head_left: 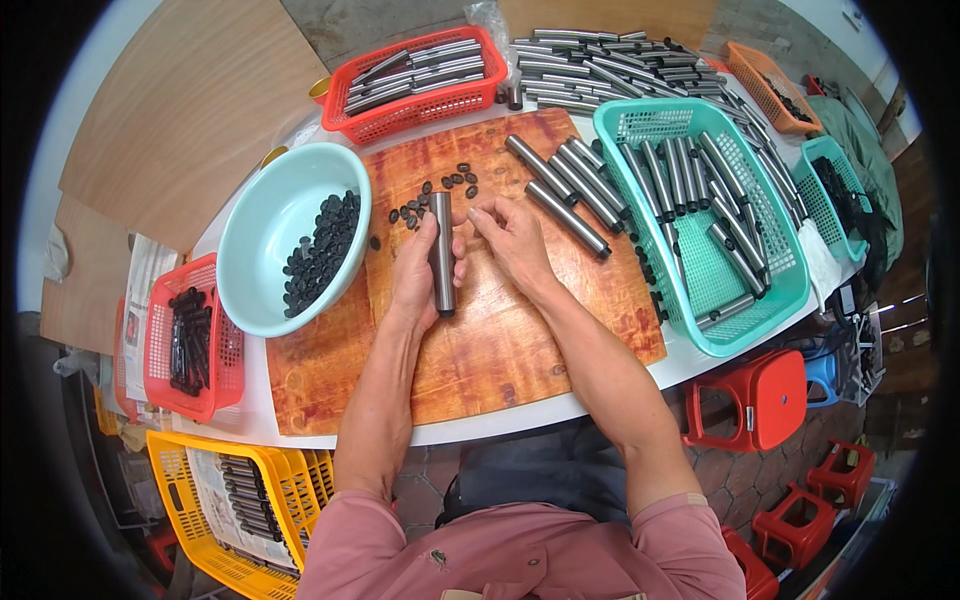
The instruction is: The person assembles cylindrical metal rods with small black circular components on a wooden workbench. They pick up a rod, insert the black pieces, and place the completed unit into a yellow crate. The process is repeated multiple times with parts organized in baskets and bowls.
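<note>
My left hand (413, 272) is closed round a dark grey metal tube (442, 250), held upright over the wooden board with a black end at the bottom. Just right of the tube's upper part is my right hand (512, 242), its thumb and fingertips pinched together. Whatever they hold, if anything, is too small to make out. Beyond the hands, several small black oval caps (463, 168) lie loose on the board. To the right, several metal tubes with black ends (567, 219) rest side by side.
The wooden board (500, 350) covers the table's middle. A light blue basin (240, 250) holds black caps. Tubes fill a turquoise basket (720, 345), a red basket (400, 128) and a far pile (600, 70). A small red basket (225, 375) and yellow crate (180, 520) stand left.
</note>
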`<state>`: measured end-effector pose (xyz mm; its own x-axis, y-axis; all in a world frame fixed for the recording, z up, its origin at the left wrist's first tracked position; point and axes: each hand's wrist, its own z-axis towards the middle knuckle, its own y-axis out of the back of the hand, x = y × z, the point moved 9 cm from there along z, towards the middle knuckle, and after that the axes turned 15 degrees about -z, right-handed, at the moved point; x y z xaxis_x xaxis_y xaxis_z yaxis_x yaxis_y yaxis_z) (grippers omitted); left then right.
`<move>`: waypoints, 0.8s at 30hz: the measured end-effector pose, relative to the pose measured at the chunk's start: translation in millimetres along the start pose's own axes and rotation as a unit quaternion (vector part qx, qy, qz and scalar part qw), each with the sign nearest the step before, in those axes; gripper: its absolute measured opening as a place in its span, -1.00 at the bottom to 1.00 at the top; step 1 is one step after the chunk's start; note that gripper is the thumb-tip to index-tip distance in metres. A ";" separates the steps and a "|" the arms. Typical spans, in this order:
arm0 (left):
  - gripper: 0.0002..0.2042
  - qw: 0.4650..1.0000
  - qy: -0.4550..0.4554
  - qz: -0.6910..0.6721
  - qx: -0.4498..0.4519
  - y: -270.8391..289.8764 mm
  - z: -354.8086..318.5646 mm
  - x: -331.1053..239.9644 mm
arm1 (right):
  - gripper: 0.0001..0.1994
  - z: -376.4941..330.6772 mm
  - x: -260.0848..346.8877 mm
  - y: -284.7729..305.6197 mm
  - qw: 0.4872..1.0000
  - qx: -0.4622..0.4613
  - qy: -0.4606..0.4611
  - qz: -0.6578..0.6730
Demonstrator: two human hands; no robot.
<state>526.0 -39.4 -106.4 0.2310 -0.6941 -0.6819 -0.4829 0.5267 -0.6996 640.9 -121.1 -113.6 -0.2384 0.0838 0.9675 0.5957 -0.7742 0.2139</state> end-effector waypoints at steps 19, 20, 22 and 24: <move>-0.49 0.999 -0.024 0.034 0.002 7.8 4.1 -3.8 | -0.73 -2.5 13.3 4.7 0.998 0.011 -0.001 -0.057; -0.49 0.999 -0.026 0.026 -0.006 6.1 3.2 -4.9 | -0.73 -2.7 13.2 4.3 0.998 0.012 -0.004 -0.056; -0.49 1.000 -0.026 0.007 -0.008 3.9 2.1 -6.5 | -0.72 -2.4 11.2 3.5 0.998 0.015 -0.009 -0.052; -0.49 1.000 -0.019 -0.013 0.002 1.6 1.9 -6.5 | -0.72 -1.7 7.5 2.9 0.999 0.018 -0.014 -0.048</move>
<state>525.3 -33.1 -103.5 0.2759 -0.6883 -0.6709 -0.4732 0.5104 -0.7181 639.6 -123.8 -106.0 -0.2739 0.1738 0.9459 0.5980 -0.7395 0.3090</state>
